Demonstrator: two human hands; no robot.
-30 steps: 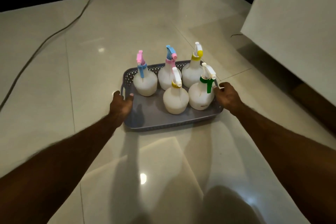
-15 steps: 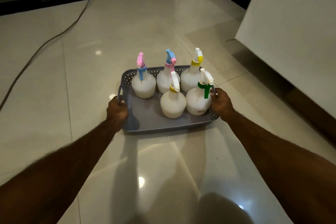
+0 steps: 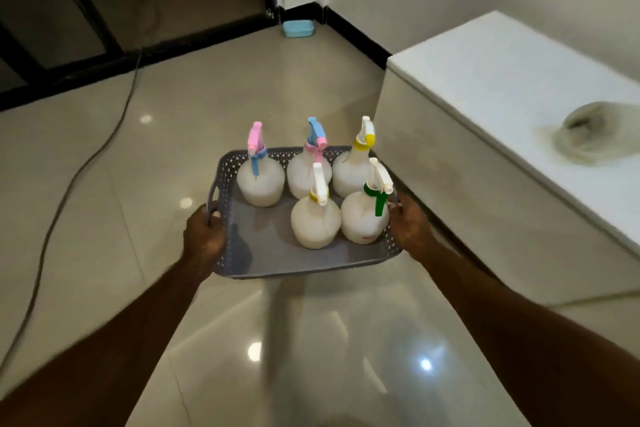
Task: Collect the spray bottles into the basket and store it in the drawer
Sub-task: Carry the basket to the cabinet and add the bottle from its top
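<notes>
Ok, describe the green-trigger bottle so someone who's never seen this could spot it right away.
Find the grey basket held by both hands. Five white spray bottles stand in it, three at the far side and two nearer. The one you want is the near bottle beside the right hand, the only one with a green collar and trigger.

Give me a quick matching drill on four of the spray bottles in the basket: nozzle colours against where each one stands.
Bottles:
1. pink-nozzle bottle
2. blue-nozzle bottle
3. green-trigger bottle
4. yellow-tipped bottle

Places in the basket:
A. front right, beside the right hand
B. back left
C. back right
D. back middle

Pairs: 1-B, 2-D, 3-A, 4-C
</notes>
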